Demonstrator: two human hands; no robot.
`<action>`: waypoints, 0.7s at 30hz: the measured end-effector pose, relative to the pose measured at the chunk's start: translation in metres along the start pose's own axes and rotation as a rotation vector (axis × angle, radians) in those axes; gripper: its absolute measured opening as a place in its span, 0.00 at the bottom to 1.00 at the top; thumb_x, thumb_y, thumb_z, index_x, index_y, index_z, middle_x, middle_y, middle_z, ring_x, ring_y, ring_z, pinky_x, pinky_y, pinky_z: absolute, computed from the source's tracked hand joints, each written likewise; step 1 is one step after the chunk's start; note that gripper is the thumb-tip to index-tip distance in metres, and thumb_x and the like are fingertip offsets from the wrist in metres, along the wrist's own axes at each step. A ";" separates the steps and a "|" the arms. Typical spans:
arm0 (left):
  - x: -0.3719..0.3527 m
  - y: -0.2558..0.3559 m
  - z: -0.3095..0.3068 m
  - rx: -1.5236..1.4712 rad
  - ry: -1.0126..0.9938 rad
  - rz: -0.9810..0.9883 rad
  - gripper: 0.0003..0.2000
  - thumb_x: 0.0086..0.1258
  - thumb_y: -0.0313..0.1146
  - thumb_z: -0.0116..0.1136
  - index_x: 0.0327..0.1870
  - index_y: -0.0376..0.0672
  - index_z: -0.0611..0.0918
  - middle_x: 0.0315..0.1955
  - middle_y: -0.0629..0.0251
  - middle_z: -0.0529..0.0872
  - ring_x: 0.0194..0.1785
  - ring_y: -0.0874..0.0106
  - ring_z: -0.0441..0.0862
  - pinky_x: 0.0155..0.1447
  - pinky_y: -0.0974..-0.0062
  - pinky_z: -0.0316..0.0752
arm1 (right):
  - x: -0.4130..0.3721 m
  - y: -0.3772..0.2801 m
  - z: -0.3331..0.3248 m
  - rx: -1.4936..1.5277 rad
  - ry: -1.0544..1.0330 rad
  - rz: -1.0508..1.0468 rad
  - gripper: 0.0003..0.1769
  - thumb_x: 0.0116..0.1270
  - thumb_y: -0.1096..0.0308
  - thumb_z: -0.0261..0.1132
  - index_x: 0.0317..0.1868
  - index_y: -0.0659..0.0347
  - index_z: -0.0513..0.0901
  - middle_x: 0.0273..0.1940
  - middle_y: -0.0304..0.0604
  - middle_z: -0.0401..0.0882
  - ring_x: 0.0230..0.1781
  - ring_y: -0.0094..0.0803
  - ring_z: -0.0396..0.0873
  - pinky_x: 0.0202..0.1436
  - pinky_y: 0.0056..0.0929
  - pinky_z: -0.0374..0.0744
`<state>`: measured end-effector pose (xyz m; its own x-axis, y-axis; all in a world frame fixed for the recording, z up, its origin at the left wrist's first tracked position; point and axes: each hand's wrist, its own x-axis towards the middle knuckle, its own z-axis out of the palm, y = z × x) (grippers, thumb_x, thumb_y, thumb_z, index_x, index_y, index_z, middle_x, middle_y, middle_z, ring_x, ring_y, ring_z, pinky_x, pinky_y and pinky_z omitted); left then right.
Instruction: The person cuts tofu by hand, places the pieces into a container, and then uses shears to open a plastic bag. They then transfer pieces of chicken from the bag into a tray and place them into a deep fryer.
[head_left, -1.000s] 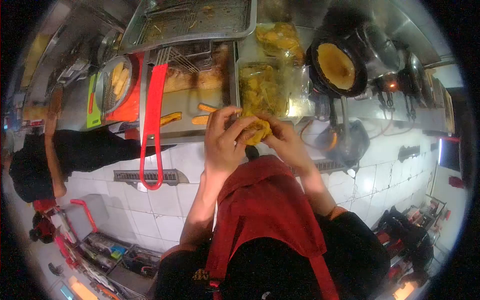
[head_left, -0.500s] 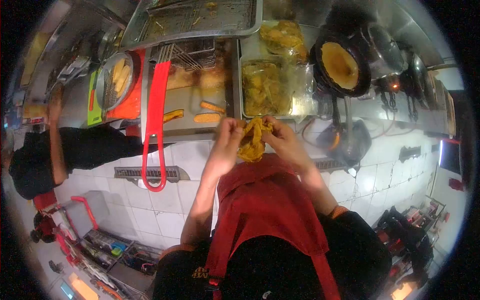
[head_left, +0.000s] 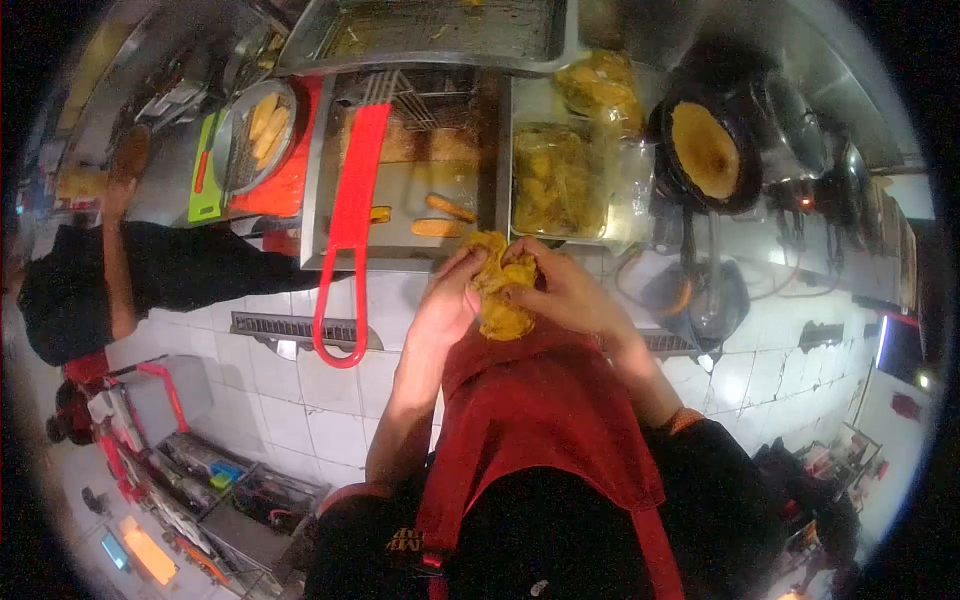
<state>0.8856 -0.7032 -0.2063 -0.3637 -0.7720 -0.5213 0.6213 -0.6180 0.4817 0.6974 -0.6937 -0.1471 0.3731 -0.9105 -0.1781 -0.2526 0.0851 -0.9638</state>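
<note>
The yellow food [head_left: 503,305] was pinched between the fingers of the left hand [head_left: 447,300] and right hand [head_left: 562,297], above the red apron [head_left: 545,405]. Just beyond lay the fryer [head_left: 390,240] with its red-handled basket [head_left: 365,190], beside a tray [head_left: 559,238]; farther right, a pan [head_left: 663,135] held a flatbread [head_left: 705,150].

Runs across the upper view as a metal counter [head_left: 168,178]. Bears, at the left, a green board [head_left: 205,206] beside a red sheet [head_left: 284,198], then a round metal pan [head_left: 292,142] on top of that sheet. Includes, mid-length, a metal-framed surface [head_left: 400,190] under browned sticks [head_left: 437,228] (one partly behind a red handle [head_left: 365,160]). Carries, just rightward, a tray [head_left: 560,238] of yellow pieces [head_left: 555,180] and, behind, a filled plastic bag [head_left: 600,88].
</note>
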 end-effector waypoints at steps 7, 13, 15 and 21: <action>-0.033 0.005 -0.052 -0.141 0.085 0.100 0.12 0.74 0.33 0.51 0.55 0.43 0.75 0.48 0.63 0.81 0.52 0.69 0.79 0.56 0.70 0.75 | 0.052 0.012 0.037 0.316 -0.046 0.190 0.18 0.66 0.64 0.63 0.53 0.62 0.72 0.38 0.43 0.81 0.34 0.27 0.79 0.36 0.27 0.77; -0.094 0.012 -0.095 0.033 0.463 0.362 0.12 0.72 0.38 0.55 0.51 0.47 0.75 0.46 0.67 0.79 0.50 0.68 0.78 0.53 0.67 0.75 | 0.175 0.068 0.079 0.919 0.166 0.488 0.13 0.68 0.63 0.61 0.49 0.60 0.76 0.35 0.42 0.79 0.29 0.33 0.76 0.32 0.32 0.78; -0.104 0.006 -0.104 0.002 0.557 0.393 0.11 0.71 0.37 0.57 0.50 0.47 0.76 0.44 0.69 0.79 0.47 0.71 0.78 0.51 0.70 0.75 | 0.215 0.078 0.085 0.842 0.366 0.464 0.10 0.68 0.64 0.60 0.44 0.60 0.78 0.36 0.44 0.78 0.29 0.34 0.76 0.31 0.34 0.78; -0.112 -0.023 -0.093 0.162 0.567 0.293 0.09 0.72 0.35 0.57 0.48 0.46 0.77 0.41 0.74 0.79 0.42 0.79 0.76 0.48 0.76 0.73 | 0.262 0.135 0.091 0.499 0.574 0.321 0.15 0.66 0.62 0.59 0.48 0.62 0.79 0.43 0.49 0.80 0.41 0.38 0.79 0.42 0.39 0.77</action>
<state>0.9768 -0.5881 -0.2246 0.2537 -0.7410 -0.6217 0.5110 -0.4430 0.7366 0.8424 -0.8839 -0.3419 -0.1978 -0.8648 -0.4614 0.2072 0.4232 -0.8820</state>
